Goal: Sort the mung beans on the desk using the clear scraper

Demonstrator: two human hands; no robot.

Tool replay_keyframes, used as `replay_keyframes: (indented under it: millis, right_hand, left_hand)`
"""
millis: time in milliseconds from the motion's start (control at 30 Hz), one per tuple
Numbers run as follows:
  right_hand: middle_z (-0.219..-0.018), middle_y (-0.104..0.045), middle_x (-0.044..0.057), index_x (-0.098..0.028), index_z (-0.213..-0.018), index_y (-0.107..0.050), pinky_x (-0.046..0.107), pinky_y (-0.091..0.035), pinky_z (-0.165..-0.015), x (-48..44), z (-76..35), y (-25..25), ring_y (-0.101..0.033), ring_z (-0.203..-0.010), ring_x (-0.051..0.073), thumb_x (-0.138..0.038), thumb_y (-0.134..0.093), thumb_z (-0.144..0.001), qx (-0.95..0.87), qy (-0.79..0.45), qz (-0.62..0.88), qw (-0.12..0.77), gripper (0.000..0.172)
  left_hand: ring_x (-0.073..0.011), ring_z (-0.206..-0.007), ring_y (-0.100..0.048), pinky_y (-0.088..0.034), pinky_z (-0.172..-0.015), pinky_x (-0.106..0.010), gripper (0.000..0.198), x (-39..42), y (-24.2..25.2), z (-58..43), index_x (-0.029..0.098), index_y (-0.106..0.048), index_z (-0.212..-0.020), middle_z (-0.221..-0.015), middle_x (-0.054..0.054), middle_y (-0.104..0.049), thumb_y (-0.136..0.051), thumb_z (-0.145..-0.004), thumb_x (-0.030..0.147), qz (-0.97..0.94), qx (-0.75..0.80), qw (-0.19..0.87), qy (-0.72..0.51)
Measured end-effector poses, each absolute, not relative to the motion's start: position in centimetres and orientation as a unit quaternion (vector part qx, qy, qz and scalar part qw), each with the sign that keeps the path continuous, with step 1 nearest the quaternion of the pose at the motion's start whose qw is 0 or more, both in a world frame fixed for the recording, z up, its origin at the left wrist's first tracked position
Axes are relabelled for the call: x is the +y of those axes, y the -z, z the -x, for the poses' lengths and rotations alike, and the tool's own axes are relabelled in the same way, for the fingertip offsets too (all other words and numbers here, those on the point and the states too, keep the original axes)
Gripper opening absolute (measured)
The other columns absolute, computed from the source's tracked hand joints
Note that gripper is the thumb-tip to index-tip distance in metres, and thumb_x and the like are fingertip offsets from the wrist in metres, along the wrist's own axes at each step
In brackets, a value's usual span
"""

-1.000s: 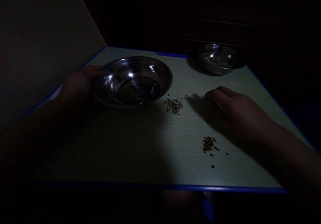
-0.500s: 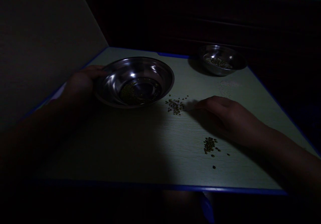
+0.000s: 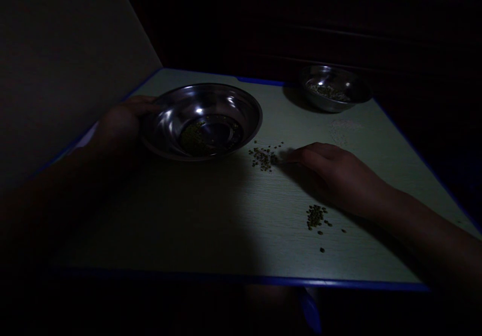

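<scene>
My left hand (image 3: pixel 122 124) grips the left rim of a wide, shiny metal bowl (image 3: pixel 241 107), which is tilted over the table. Small greenish-brown grains (image 3: pixel 193 137) lie in its bottom. To the right of the bowl is a loose pile of similar dark grains (image 3: pixel 262 158) on the tabletop. My right hand (image 3: pixel 331 168) is closed at the pile's right edge. A thin, small tool tip (image 3: pixel 280 162) sticks out from its fingertips into the grains; its kind is too dark to make out. Nearer the front lies a second small pile of grains (image 3: pixel 315 216).
A second metal bowl (image 3: pixel 331 106) with pale and greenish grains stands at the back right. Fine pale grains (image 3: pixel 344 125) are scattered in front of it. The light table (image 3: pixel 211 225) has a blue edge (image 3: pixel 286 281), and a wall (image 3: pixel 75 49) rises at the left. The room is dim.
The tip in my right hand has moved slightly left, into the edge of the pile. My left hand and the bowl stay nearly still.
</scene>
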State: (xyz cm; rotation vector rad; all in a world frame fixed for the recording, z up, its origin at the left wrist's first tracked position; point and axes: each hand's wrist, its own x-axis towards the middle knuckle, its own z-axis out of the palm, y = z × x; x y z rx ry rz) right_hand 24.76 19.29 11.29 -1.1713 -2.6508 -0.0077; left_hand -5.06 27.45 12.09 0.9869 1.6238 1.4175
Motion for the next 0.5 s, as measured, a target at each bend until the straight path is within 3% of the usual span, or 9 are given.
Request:
replay_keyframes:
  millis: [167,500]
  right_hand:
    - [-0.104,-0.064,0.013,-0.012,-0.11,-0.057,0.033,-0.046,-0.079,19.3,-24.6,-11.3,-0.059,-0.091,0.022,-0.01,-0.047,-0.083,-0.909,0.002,0.402,0.109,0.029]
    - [-0.107,-0.063,0.008,-0.017,-0.113,-0.057,0.03,-0.044,-0.085,18.7,-25.1,-12.6,-0.057,-0.097,0.018,-0.01,-0.046,-0.085,-0.918,-0.062,0.381,0.087,0.031]
  left_hand:
    - [-0.0112,-0.051,-0.053,-0.043,-0.041,-0.02,0.008,28.3,-11.0,6.4,0.013,-0.06,-0.072,-0.067,0.0,-0.058,-0.059,-0.064,0.012,-0.395,0.604,0.382,-0.577]
    - [-0.0085,-0.055,-0.054,-0.043,-0.045,-0.017,0.007,27.4,-11.8,5.4,0.013,-0.061,-0.07,-0.07,0.0,-0.059,-0.056,-0.067,0.008,-0.381,0.63,0.373,-0.564]
